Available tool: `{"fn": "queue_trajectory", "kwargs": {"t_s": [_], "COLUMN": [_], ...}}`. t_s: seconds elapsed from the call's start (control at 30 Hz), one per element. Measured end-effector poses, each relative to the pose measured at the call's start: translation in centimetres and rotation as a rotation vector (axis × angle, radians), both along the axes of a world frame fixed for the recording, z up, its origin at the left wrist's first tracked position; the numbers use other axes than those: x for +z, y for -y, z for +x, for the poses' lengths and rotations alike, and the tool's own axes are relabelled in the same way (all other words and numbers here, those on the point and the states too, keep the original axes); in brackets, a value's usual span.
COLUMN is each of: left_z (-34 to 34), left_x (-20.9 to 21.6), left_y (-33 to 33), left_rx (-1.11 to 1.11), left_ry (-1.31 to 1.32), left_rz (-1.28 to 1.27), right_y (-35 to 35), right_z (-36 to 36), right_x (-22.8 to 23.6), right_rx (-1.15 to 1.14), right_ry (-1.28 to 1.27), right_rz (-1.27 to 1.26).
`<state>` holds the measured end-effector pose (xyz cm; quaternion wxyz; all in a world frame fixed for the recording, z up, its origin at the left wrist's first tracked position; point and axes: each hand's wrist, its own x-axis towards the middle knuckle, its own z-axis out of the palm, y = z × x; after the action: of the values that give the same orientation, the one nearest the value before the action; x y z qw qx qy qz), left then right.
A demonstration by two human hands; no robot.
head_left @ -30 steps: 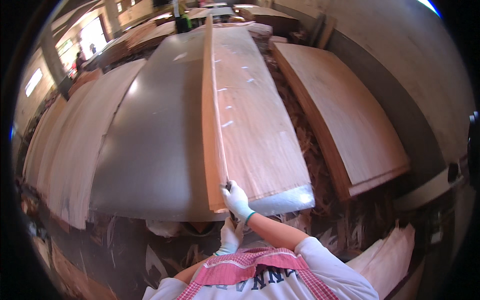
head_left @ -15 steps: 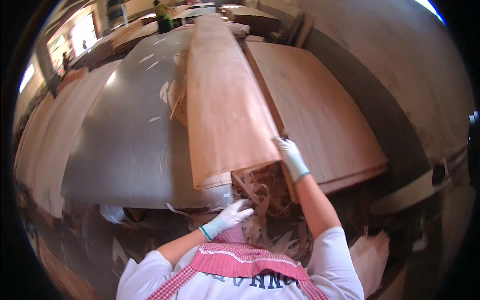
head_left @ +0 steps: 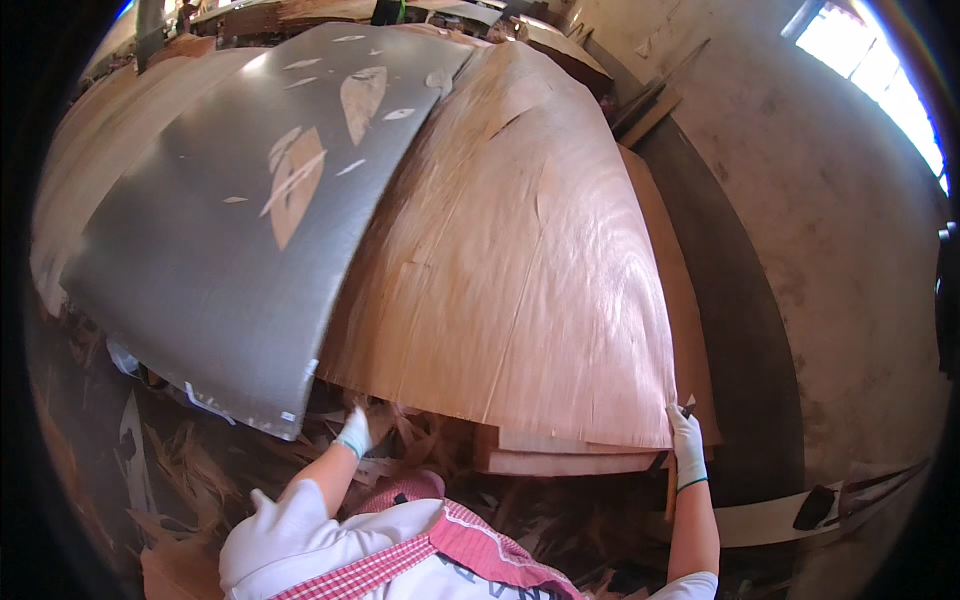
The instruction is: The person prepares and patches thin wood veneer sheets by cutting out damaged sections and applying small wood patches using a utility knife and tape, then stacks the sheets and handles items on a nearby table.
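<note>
A large thin sheet of wood veneer (head_left: pixel 500 290) lies spread over a stack of boards (head_left: pixel 570 460), its surface rippled and marked with long splits. My right hand (head_left: pixel 687 445), in a white glove, is closed on the sheet's near right corner. A small dark-tipped object (head_left: pixel 688 406) shows at those fingers; its kind is unclear. Below the sheet's near left corner is my left hand (head_left: pixel 356 430), gloved too. Its fingers are smeared and partly in shadow, so whether they touch the edge cannot be told.
Left of the sheet stands a smooth grey metal-topped table (head_left: pixel 220 270) with veneer scraps (head_left: pixel 298 190) on it. Torn veneer strips (head_left: pixel 410 440) lie in the gap below. A wall (head_left: pixel 850 250) rises on the right, with boards (head_left: pixel 650 115) leaning against it.
The veneer, earlier bunched into a long folded shape, now lies spread rightward over the stack. My right hand has moved right with its corner. The view has shifted, and my left hand sits further left.
</note>
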<state>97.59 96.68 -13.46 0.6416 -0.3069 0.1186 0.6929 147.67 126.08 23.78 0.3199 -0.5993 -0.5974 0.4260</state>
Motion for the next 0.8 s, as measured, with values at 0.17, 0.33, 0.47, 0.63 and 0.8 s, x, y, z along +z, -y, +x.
{"fn": "queue_trajectory", "kwargs": {"t_s": [0.17,0.33,0.47,0.63,0.8], "left_z": [5.5,8.8,12.1,27.2,29.5], "left_x": [-0.4,-2.8,-1.1,6.0,5.6], "left_y": [-8.9,-16.1,-19.2,-21.5,-20.3], "left_rx": [0.438,0.513,0.613,0.617,0.654], "left_ry": [-0.088,-0.571,-0.807,-0.645,-0.677], "left_rz": [-0.209,-0.249,-0.381,-0.309,-0.374], "right_y": [-2.3,-9.8,-15.7,-19.7,-23.8], "right_z": [8.3,16.7,23.1,39.1,46.7], "right_x": [1.2,-0.6,-3.3,-3.6,-4.1], "right_rx": [-0.092,-0.04,0.074,0.03,0.079], "right_ry": [-0.015,0.11,0.109,0.171,0.237], "right_rz": [-0.045,0.064,0.108,0.128,0.174]}}
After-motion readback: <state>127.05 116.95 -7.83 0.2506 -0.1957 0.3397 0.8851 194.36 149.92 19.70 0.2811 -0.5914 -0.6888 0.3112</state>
